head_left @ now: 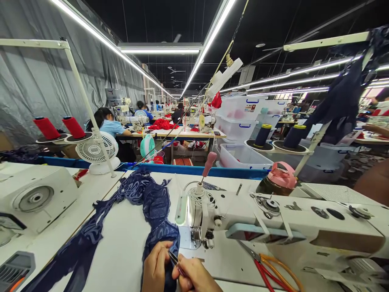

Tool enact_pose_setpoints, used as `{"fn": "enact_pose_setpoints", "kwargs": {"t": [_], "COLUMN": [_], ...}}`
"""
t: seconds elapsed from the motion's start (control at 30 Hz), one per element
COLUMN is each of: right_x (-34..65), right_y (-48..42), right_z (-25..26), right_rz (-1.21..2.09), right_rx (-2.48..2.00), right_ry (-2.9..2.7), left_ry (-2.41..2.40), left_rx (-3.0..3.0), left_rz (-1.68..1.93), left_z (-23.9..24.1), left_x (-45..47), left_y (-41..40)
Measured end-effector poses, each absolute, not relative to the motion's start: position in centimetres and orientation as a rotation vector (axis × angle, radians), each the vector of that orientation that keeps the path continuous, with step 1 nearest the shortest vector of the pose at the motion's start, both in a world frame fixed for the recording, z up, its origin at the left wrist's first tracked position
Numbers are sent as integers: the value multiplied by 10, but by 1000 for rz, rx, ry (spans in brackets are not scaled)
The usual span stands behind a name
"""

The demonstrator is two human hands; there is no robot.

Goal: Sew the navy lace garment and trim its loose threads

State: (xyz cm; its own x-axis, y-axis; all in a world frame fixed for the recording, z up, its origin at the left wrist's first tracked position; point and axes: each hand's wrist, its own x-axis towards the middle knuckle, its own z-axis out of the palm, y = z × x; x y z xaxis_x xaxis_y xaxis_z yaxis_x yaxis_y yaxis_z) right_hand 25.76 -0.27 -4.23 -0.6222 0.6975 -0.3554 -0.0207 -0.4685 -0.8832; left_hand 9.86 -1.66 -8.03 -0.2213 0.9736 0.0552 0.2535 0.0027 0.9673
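Observation:
My left hand (154,265) is closed on a strip of dark blue patterned lace fabric (152,202) at the bottom of the view. My right hand (194,275) pinches a small metal tool (174,258), perhaps tweezers or thread snips, its tip against the fabric's edge. Both hands sit just in front of the needle area (200,239) of a white sewing machine (273,219). The fabric trails away up and left across the white table (121,243).
Red-handled scissors (267,271) lie under the machine arm. A second machine (33,202) sits at left, with a white fan (95,152) and red thread cones (73,127) behind. Blue cones (263,136), a pink-lidded jar (278,178), plastic bins and other seated workers fill the back.

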Motion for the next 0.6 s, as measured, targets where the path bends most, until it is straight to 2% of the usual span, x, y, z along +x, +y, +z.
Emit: {"fn": "enact_pose_setpoints", "kwargs": {"t": [0.4, 0.53, 0.6], "right_x": [239, 251, 283], "right_y": [-2, -1, -1], "right_z": [-37, -46, -57], "right_rz": [2072, 1960, 1778], "right_rx": [-1101, -1165, -1247], "right_ry": [-1301, -1369, -1480], "left_ry": [1582, 1607, 1687], "left_rx": [1540, 1543, 1706], "left_rz": [1384, 1479, 1596], "left_z": [-94, -91, -93], "left_x": [91, 109, 117], "left_y": [-17, -22, -30]}}
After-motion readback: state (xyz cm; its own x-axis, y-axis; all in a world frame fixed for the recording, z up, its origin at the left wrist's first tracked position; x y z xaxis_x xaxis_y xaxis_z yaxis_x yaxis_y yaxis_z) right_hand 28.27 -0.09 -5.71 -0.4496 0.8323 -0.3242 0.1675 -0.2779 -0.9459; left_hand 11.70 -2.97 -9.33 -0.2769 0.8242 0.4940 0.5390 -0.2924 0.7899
